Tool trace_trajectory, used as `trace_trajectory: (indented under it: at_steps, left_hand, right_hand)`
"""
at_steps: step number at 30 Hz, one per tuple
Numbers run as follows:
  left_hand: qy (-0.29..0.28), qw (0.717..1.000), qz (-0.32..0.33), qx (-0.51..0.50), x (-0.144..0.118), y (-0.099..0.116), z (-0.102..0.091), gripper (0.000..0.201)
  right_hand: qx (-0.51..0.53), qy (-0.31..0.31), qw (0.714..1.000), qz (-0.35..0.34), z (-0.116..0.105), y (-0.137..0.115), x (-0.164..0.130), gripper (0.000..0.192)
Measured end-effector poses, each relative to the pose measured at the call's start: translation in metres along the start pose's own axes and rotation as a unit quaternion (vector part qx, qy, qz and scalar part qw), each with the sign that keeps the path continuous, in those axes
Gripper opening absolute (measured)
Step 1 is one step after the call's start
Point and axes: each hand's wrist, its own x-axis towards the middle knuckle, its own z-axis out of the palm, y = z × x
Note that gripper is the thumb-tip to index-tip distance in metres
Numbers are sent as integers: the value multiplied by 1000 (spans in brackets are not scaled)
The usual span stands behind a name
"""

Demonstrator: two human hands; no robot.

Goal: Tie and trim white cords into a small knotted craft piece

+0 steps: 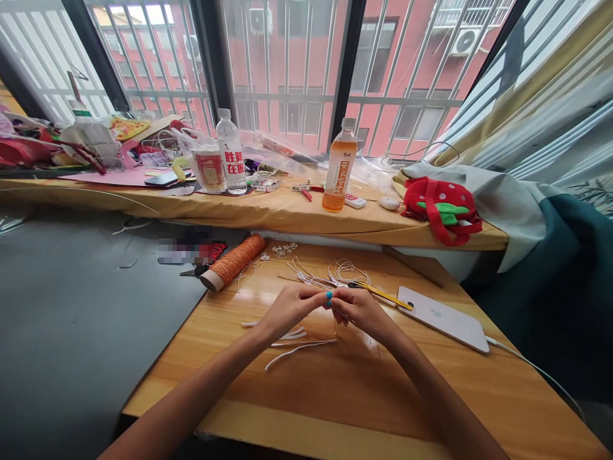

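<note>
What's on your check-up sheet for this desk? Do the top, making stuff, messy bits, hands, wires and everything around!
Surface: wooden table, shiny.
Job's things: white strips near the hands; orange spool on its side at the table's left edge; white flower shapes beside it.
Clutter: yellow tool reaching onto a white device; clear bottle, amber bottle and red bag on the ledge.
Hands: left hand and right hand meet at the fingertips; anything pinched is too small to tell.
Cables: white cable at the device's end.
Surroundings: barred windows; curtain at right.

Free tabletop [483, 396] at near right, with white strips [293, 351] at centre, tablet [440, 317] and orange spool [238, 260] beyond as obstacles.
</note>
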Motion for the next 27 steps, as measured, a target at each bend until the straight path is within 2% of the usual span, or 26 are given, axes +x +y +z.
trace_trajectory:
  at_steps: [3, 5, 9, 13, 16, 19, 23, 27]
  left_hand:
    - [10, 999, -1, 32, 2, -7, 2, 34]
    - [45, 995, 13, 91, 3, -11, 3, 32]
    - [111, 967, 72, 219, 4, -16, 3, 28]
    - [90, 961, 148, 217, 5, -17, 1, 19]
    - [88, 958, 175, 211, 5, -17, 1, 17]
    - [116, 955, 169, 213, 5, -18, 1, 16]
    - [124, 965, 138, 187, 5, -16, -1, 13]
    - [114, 977, 102, 152, 5, -10, -3, 11]
  right_hand:
    - [-34, 11, 999, 0, 4, 0, 0, 28]
    - [-47, 21, 999, -4, 5, 0, 0, 28]
    - [-64, 33, 997, -19, 7, 1, 0, 31]
    - [-32, 26, 999, -35, 6, 3, 1, 34]
    - [17, -17, 999, -37, 6, 2, 2, 37]
    - [56, -57, 996, -25, 6, 0, 2, 38]
    - [112, -70, 991, -16, 6, 0, 3, 37]
    - [242, -96, 965, 37, 9, 7, 3, 35]
